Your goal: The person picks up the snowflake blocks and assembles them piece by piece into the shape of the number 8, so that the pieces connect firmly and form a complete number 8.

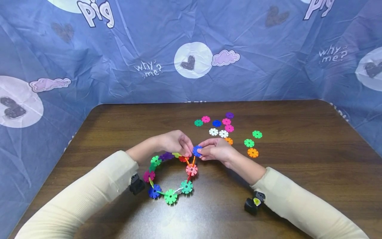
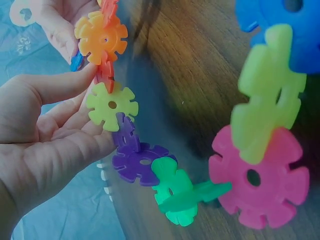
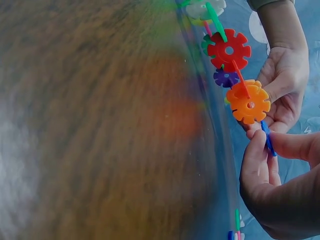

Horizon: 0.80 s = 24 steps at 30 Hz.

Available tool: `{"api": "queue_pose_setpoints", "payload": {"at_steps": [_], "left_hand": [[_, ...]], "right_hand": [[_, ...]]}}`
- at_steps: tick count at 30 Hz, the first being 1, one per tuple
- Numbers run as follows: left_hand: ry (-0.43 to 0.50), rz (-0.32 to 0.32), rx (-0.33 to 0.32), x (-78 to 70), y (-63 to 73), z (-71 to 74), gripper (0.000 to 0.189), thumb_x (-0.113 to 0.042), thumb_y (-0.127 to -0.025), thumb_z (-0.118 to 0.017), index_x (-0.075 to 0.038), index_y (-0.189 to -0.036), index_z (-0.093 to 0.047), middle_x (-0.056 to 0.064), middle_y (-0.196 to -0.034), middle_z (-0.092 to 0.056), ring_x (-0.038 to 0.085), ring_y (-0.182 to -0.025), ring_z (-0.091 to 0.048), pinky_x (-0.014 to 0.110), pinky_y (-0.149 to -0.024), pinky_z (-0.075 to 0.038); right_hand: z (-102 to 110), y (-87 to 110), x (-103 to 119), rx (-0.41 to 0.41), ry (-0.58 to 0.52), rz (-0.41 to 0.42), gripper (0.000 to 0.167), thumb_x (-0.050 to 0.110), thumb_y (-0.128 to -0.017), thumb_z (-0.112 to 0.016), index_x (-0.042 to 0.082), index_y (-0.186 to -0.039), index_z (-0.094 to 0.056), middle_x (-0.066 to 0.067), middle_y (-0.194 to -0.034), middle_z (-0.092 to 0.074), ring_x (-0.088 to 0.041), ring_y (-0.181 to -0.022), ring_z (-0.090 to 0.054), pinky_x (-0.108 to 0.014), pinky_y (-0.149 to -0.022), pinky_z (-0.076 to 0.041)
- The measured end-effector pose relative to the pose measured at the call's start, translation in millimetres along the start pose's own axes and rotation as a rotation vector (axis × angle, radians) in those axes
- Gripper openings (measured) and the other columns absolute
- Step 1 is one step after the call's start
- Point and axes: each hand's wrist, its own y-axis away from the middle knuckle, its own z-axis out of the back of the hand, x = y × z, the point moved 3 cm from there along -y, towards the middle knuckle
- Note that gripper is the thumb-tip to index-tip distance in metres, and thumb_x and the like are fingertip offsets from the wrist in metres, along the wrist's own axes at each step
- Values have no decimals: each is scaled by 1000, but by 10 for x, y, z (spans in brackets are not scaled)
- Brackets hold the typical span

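A chain of notched plastic snowflake discs (image 1: 170,196) in many colours curves in a loop, slotted edge to edge. At its far right my left hand (image 1: 176,142) pinches the chain near a red disc (image 2: 105,74), between an orange disc (image 2: 103,40) and a yellow-green disc (image 2: 112,106). Thumb and fingers of my right hand (image 1: 216,149) pinch a blue disc (image 3: 268,138) on edge. In the right wrist view the blue disc meets the rim of the orange disc (image 3: 248,102). Both hands are close together, fingertips nearly meeting.
Loose discs lie flat on the brown table (image 1: 286,186) beyond my right hand, among them two white discs (image 1: 213,132), several pink ones (image 1: 229,128), green ones (image 1: 257,134) and an orange one (image 1: 253,152). A blue printed cloth (image 1: 253,83) hangs behind the table.
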Motion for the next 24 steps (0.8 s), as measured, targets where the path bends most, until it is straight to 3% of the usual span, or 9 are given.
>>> {"api": "queue_pose_setpoints", "payload": {"at_steps": [11,24], "left_hand": [[9,10,-2,2,-16,-3,23,10,-83,-63,7,-106,-64,17,-98,-73,5,-77,-65,19,-77,-54],[7,21,-4,35,-38,-8,21,10,-86,-59,6,-106,-65,17,-101,-73,8,-82,-66,21,-81,-54]], "right_hand": [[-29,-29,-8,-33,45,-29,30,0,-88,-65,-12,-115,-58,0,-75,-71,-8,-67,-66,-20,-66,-57],[-16,-23,-28,-21,56,-70,29,0,-88,-65,-11,-114,-59,-3,-74,-70,-10,-66,-66,-23,-67,-58]]}}
